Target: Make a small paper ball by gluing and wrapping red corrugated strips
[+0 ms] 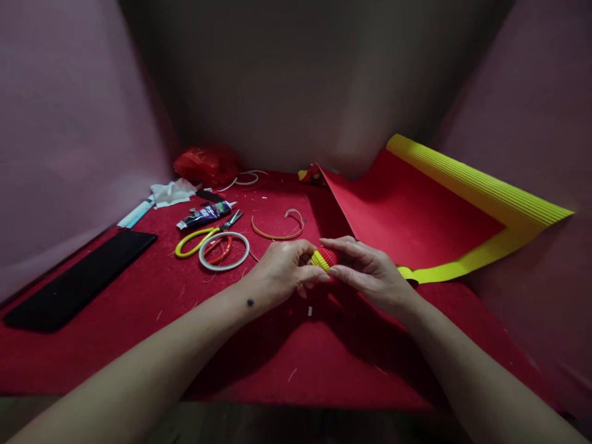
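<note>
Both my hands meet over the middle of the red felt table. Between them is a small rolled coil of red and yellow corrugated paper. My left hand pinches the coil from the left with thumb and fingers. From the right, my right hand closes its fingers on the coil's red side. A yellow strip end lies just right of my right hand.
A large red and yellow corrugated sheet leans at the right. Left of my hands lie scissors, a white ring, a glue tube, an orange strip loop, a black flat object, white tissue and a red bag.
</note>
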`<move>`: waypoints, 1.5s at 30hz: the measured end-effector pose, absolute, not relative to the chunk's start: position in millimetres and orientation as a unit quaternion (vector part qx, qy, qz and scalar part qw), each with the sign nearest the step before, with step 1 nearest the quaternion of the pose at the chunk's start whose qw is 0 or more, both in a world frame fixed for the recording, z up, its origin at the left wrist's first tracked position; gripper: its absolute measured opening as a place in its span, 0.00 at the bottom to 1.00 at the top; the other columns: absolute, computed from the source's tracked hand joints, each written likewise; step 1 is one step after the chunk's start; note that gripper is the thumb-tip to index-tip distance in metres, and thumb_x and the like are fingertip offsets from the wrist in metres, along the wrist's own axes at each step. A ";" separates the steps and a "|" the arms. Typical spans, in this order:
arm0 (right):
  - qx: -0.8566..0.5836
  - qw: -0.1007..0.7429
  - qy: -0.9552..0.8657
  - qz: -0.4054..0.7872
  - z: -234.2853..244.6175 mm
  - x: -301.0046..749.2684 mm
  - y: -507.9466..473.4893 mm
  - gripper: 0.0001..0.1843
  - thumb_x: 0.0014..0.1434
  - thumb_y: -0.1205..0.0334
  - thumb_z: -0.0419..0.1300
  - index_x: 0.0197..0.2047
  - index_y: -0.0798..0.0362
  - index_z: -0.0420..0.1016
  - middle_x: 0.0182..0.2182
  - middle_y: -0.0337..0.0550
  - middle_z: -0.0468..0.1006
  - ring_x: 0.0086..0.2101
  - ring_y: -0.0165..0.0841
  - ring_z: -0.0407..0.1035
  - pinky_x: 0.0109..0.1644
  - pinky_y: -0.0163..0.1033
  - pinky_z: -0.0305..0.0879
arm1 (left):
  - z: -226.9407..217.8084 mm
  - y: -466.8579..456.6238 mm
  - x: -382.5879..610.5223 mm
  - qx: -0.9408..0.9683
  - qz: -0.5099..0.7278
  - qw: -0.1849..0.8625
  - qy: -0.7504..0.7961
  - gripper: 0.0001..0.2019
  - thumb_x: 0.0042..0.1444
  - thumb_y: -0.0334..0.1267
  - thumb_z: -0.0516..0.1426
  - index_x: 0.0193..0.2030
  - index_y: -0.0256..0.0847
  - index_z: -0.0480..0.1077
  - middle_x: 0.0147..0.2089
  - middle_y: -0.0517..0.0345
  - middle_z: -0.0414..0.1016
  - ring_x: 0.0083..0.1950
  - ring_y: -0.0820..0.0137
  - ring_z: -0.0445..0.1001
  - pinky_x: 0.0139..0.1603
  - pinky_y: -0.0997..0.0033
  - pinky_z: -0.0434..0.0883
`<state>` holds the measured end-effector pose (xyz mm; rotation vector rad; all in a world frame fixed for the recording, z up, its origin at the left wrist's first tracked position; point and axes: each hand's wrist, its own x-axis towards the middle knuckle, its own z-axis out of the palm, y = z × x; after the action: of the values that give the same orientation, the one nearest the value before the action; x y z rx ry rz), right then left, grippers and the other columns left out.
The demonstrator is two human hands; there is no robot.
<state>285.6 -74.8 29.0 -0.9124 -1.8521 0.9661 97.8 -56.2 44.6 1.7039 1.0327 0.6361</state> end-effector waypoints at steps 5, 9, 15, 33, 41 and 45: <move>-0.361 0.394 -0.786 0.310 29.5 285.6 -76.0 0.22 0.62 0.67 0.55 0.59 0.47 0.66 0.45 0.45 0.72 0.44 0.33 0.68 0.50 0.42 0.66 | 47.3 -58.1 97.3 0.701 0.264 0.504 0.431 0.06 0.48 0.37 0.59 0.29 0.38 0.68 0.22 0.64 0.70 0.20 0.73 0.70 0.22 0.72 0.68; -0.355 0.385 -0.808 0.268 28.2 285.4 -76.5 0.22 0.63 0.67 0.53 0.61 0.48 0.63 0.47 0.47 0.71 0.45 0.33 0.68 0.50 0.43 0.67 | 48.4 -57.8 97.0 0.715 0.260 0.485 0.432 0.07 0.49 0.39 0.59 0.29 0.37 0.68 0.22 0.64 0.69 0.20 0.73 0.70 0.23 0.72 0.68; -0.351 0.384 -0.820 0.238 27.4 284.4 -76.9 0.22 0.64 0.67 0.52 0.61 0.50 0.62 0.48 0.50 0.70 0.47 0.34 0.68 0.51 0.43 0.67 | 45.2 -56.1 96.5 0.730 0.263 0.465 0.425 0.08 0.51 0.41 0.59 0.31 0.37 0.68 0.23 0.63 0.70 0.21 0.72 0.71 0.24 0.71 0.69; -0.335 0.391 -0.822 0.244 27.2 285.4 -77.4 0.30 0.59 0.74 0.53 0.64 0.48 0.59 0.51 0.50 0.69 0.50 0.37 0.67 0.53 0.45 0.67 | 48.6 -57.7 96.4 0.712 0.265 0.500 0.415 0.08 0.53 0.38 0.58 0.37 0.35 0.70 0.30 0.60 0.73 0.27 0.72 0.74 0.30 0.72 0.70; -0.354 0.402 -0.787 0.305 27.3 287.7 -74.8 0.25 0.60 0.68 0.57 0.61 0.47 0.64 0.45 0.45 0.72 0.43 0.33 0.70 0.48 0.41 0.68 | 52.5 -54.4 94.5 0.625 0.263 0.618 0.398 0.16 0.46 0.40 0.64 0.38 0.34 0.68 0.28 0.58 0.75 0.24 0.73 0.74 0.30 0.70 0.72; -0.359 0.389 -0.777 0.341 27.8 288.9 -76.4 0.28 0.58 0.65 0.61 0.62 0.47 0.63 0.45 0.46 0.73 0.43 0.35 0.70 0.48 0.44 0.69 | 54.2 -55.9 92.7 0.615 0.265 0.635 0.385 0.21 0.50 0.40 0.62 0.47 0.34 0.62 0.27 0.56 0.76 0.24 0.69 0.75 0.27 0.69 0.72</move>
<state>288.9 -76.4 27.8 -0.9128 -1.9766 0.8666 92.7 -55.9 54.2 1.4057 0.8806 0.6065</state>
